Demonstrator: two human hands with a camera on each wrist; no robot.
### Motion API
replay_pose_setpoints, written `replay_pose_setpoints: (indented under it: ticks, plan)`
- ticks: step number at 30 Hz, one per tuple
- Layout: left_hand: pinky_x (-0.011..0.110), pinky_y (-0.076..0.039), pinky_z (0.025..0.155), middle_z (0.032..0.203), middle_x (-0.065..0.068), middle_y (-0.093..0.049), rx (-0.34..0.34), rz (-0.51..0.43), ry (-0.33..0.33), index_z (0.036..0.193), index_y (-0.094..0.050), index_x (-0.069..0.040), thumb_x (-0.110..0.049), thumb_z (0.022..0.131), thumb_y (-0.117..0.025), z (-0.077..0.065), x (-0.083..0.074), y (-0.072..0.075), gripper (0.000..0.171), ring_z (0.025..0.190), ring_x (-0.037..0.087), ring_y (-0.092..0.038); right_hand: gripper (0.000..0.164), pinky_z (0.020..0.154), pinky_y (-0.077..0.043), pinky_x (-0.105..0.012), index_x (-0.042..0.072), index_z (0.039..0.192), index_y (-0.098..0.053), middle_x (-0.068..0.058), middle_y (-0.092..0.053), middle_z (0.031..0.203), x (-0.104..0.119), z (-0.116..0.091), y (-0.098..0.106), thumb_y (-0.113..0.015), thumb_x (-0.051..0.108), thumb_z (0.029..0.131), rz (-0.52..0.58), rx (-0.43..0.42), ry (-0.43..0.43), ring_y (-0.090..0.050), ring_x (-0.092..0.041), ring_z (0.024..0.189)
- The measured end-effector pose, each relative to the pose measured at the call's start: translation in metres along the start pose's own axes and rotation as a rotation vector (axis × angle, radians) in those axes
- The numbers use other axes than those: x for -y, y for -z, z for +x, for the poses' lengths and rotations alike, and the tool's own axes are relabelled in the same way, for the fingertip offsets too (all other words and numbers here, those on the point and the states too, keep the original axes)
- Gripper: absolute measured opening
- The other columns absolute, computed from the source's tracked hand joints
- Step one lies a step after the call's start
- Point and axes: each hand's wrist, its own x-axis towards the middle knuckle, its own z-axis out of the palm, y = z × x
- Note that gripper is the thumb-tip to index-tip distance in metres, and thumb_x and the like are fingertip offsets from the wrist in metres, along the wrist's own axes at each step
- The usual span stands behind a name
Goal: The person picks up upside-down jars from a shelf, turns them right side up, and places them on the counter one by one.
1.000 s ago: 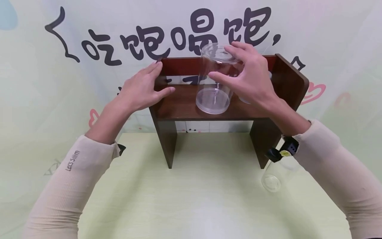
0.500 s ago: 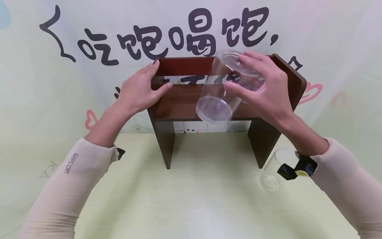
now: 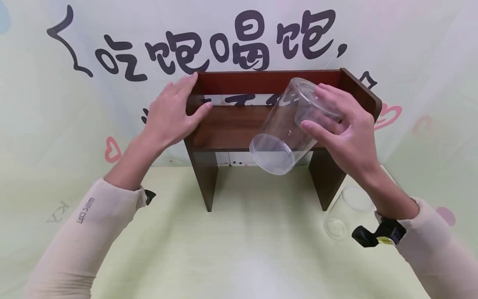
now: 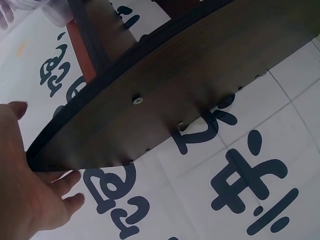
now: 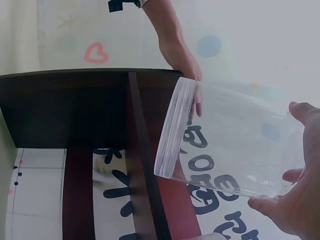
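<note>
My right hand [image 3: 349,128] grips a clear plastic jar [image 3: 280,124] by its base end. The jar is tilted in front of the shelf, its ribbed lid [image 5: 175,127] pointing down and left, and it looks empty. My left hand [image 3: 169,114] holds the upper left side panel of a dark brown wooden shelf [image 3: 231,128]. In the left wrist view, the thumb and fingers of that hand [image 4: 30,185] lie on opposite faces of the panel [image 4: 165,95].
A second clear jar [image 3: 337,220] is on the pale table [image 3: 239,249], beside the shelf's right leg. Behind the shelf hangs a white cloth [image 3: 123,29] with large black characters. A pale rounded edge [image 5: 215,236] shows low in the right wrist view.
My right hand has lifted the jar off the shelf board, drawn it right and toward me, and tilted it further. The left hand still holds the side panel.
</note>
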Motion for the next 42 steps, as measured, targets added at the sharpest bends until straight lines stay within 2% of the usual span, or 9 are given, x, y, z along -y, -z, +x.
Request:
replay_pose_setpoints:
  ticks: [3,8,12,16,20,24,31,34,42]
  plan:
    - [0.042,-0.019,0.132,0.167,0.011,-0.042,-0.12,-0.027,-0.045,0.165,-0.038,-0.011,-0.052,0.104,-0.055,-0.005,-0.002,-0.003,0.076,0.158,0.026,-0.034,0.055,0.095,-0.057,-0.025,0.01,0.144,-0.067,-0.006,-0.06,0.149,-0.003,-0.009,-0.001,-0.08,0.009,0.091,0.063,-0.016,-0.025,-0.063,-0.028,0.132]
    - [0.042,-0.033,0.127,0.162,0.011,-0.05,-0.362,-0.132,-0.118,0.159,-0.048,-0.008,-0.047,0.103,-0.057,-0.015,-0.008,-0.009,0.069,0.154,0.025,-0.04,0.055,0.095,-0.057,-0.022,0.009,0.143,-0.067,-0.007,-0.06,0.149,-0.011,-0.021,-0.002,-0.077,0.002,0.089,0.172,-0.032,-0.034,-0.064,-0.026,0.13]
    - [0.04,-0.037,0.125,0.155,0.014,-0.057,-0.564,-0.231,-0.217,0.153,-0.055,-0.002,-0.043,0.1,-0.057,-0.026,-0.02,-0.019,0.067,0.149,0.026,-0.048,0.056,0.096,-0.057,-0.023,0.007,0.142,-0.068,-0.01,-0.06,0.15,-0.015,-0.029,-0.004,-0.075,-0.002,0.088,0.248,-0.038,-0.026,-0.063,-0.024,0.131]
    - [0.041,-0.038,0.124,0.153,0.016,-0.059,-0.654,-0.347,-0.292,0.149,-0.056,0.003,-0.049,0.102,-0.057,-0.041,-0.035,-0.034,0.07,0.146,0.029,-0.051,0.054,0.097,-0.057,-0.022,0.006,0.141,-0.068,-0.011,-0.061,0.149,-0.018,-0.036,-0.006,-0.074,-0.002,0.089,0.286,-0.066,-0.017,-0.064,-0.024,0.13]
    - [0.043,-0.038,0.125,0.154,0.019,-0.056,-0.628,-0.437,-0.327,0.149,-0.052,0.007,-0.059,0.104,-0.053,-0.058,-0.048,-0.05,0.08,0.147,0.031,-0.05,0.053,0.098,-0.057,-0.021,0.004,0.142,-0.067,-0.012,-0.061,0.148,-0.025,-0.043,-0.012,-0.073,0.0,0.089,0.327,-0.102,-0.013,-0.061,-0.024,0.132]
    - [0.046,-0.036,0.125,0.158,0.018,-0.053,-0.564,-0.545,-0.32,0.152,-0.048,0.007,-0.061,0.104,-0.054,-0.074,-0.061,-0.064,0.084,0.149,0.031,-0.047,0.053,0.1,-0.057,-0.027,0.001,0.142,-0.066,-0.016,-0.061,0.146,-0.032,-0.048,-0.02,-0.072,0.001,0.09,0.424,-0.127,-0.003,-0.063,-0.027,0.132]
    - [0.044,-0.033,0.127,0.165,0.009,-0.045,-0.402,-0.727,-0.218,0.161,-0.038,0.0,-0.069,0.097,-0.06,-0.102,-0.084,-0.082,0.096,0.153,0.026,-0.042,0.051,0.102,-0.057,-0.031,0.001,0.142,-0.066,-0.017,-0.064,0.143,-0.039,-0.055,-0.034,-0.07,0.004,0.091,0.484,-0.163,-0.012,-0.066,-0.027,0.125]
    - [0.041,-0.031,0.128,0.168,0.006,-0.041,-0.339,-0.82,-0.177,0.164,-0.032,-0.002,-0.07,0.095,-0.064,-0.111,-0.091,-0.089,0.103,0.156,0.023,-0.038,0.051,0.103,-0.056,-0.036,-0.002,0.142,-0.064,-0.018,-0.066,0.139,-0.041,-0.057,-0.04,-0.069,0.002,0.092,0.578,-0.178,-0.012,-0.068,-0.028,0.123]
    - [0.035,-0.029,0.126,0.17,0.016,-0.032,-0.227,-1.057,-0.062,0.166,-0.022,0.0,-0.068,0.086,-0.077,-0.126,-0.102,-0.107,0.118,0.159,0.022,-0.032,0.056,0.108,-0.053,-0.044,-0.006,0.142,-0.062,-0.02,-0.068,0.137,-0.048,-0.065,-0.055,-0.079,0.013,0.092,0.773,-0.189,-0.025,-0.068,-0.032,0.126]
